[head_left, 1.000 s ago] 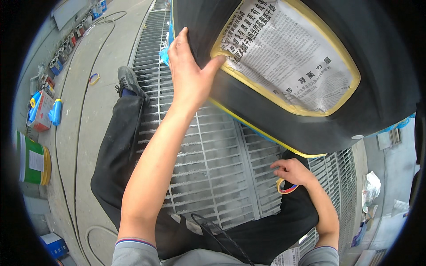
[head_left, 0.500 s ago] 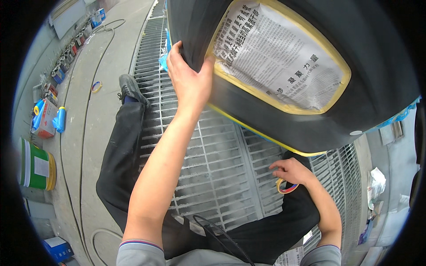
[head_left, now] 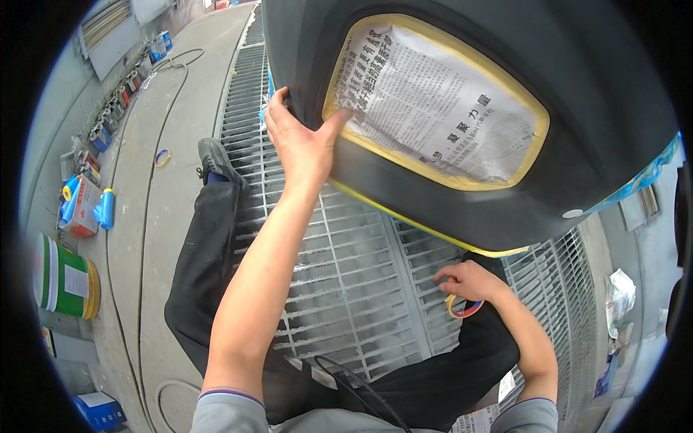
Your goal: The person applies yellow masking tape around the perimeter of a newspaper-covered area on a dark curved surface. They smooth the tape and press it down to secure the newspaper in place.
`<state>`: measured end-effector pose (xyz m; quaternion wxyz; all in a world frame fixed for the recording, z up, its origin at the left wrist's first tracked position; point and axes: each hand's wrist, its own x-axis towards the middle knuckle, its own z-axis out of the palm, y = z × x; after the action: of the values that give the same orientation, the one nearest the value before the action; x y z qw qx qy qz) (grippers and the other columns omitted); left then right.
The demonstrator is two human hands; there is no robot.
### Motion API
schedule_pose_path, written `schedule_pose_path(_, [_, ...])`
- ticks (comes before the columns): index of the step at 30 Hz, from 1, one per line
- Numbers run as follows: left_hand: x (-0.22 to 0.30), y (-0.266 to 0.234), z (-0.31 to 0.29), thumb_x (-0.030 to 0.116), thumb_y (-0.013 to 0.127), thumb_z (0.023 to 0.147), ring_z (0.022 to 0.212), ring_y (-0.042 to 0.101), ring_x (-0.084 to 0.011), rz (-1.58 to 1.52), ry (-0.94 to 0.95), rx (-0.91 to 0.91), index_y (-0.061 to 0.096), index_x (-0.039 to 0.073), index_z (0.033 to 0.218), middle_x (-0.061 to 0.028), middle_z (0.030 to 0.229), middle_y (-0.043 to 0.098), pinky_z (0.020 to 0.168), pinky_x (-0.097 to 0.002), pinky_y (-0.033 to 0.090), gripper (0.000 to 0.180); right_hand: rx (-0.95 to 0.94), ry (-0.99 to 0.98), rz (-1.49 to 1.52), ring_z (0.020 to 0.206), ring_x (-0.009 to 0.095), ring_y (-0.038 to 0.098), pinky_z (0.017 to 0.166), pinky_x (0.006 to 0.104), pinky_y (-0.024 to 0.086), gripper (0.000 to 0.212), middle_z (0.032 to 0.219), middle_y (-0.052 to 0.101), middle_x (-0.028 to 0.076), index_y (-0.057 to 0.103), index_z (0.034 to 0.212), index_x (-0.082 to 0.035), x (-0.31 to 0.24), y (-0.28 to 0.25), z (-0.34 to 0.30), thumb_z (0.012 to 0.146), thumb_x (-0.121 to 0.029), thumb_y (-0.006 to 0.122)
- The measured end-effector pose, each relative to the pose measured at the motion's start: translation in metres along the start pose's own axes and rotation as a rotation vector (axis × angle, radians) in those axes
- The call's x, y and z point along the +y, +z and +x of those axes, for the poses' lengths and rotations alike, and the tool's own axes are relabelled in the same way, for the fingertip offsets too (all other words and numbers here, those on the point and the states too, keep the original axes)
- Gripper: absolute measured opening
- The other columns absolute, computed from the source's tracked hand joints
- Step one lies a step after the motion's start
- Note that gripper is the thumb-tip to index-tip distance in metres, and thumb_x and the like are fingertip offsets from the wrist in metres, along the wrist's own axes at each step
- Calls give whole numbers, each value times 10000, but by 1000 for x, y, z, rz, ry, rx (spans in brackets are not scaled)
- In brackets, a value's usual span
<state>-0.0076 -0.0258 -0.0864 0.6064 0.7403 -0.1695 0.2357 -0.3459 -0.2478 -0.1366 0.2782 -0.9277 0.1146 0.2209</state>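
Observation:
A large black car panel [head_left: 433, 209] stands before me, its opening covered with newspaper [head_left: 433, 101] and bordered by yellow masking tape [head_left: 514, 71]. My left hand [head_left: 297, 148] is on the panel's left part, fingers spread along its side. The left thumb presses the taped border and the newspaper's edge. Low by my right knee, my right hand [head_left: 473, 281] has its fingers loosely curled. A roll of masking tape [head_left: 462, 309] hangs from them, apart from the panel; how the fingers hold it is partly hidden.
Metal floor grating [head_left: 339, 252] lies beneath me. On the concrete at left are another tape roll [head_left: 162, 158], a green bucket [head_left: 68, 278], a carton [head_left: 83, 209] with blue film rolls, and a row of cans [head_left: 108, 108]. A hose [head_left: 180, 65] runs along the floor.
The whole view has shifted slightly, the panel appearing a little further left. My left thumb has moved further onto the newspaper's edge. The right hand still holds the tape roll.

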Motion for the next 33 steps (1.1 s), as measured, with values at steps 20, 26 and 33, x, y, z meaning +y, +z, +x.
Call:
schedule_pose_path(20, [-6,-16,22,299,822,949,1412,517,-484,293,478,16,404,-78,1549,-308,1482,532,1184,-530,448,823,-102,22,-110,1122,393,744,997,513,578,368,1176,805,155,797,1236,-132,17,11,0,966,-370,719])
schedule_pose_path(26, [-6,-14,24,294,823,953,1412,520,-475,364,465,23,388,-67,1574,-296,1506,517,1162,-524,468,839,-77,-18,-94,1094,387,749,965,511,580,355,1140,808,153,802,1211,-132,25,13,1,969,-380,727])
schedule_pose_path(33, [19,-22,40,215,844,920,1377,554,-438,269,592,77,430,-38,1566,-265,1458,560,1151,-496,470,807,-70,-19,-79,1100,386,747,960,510,579,352,1137,807,155,806,1196,-129,30,14,-2,963,-386,745])
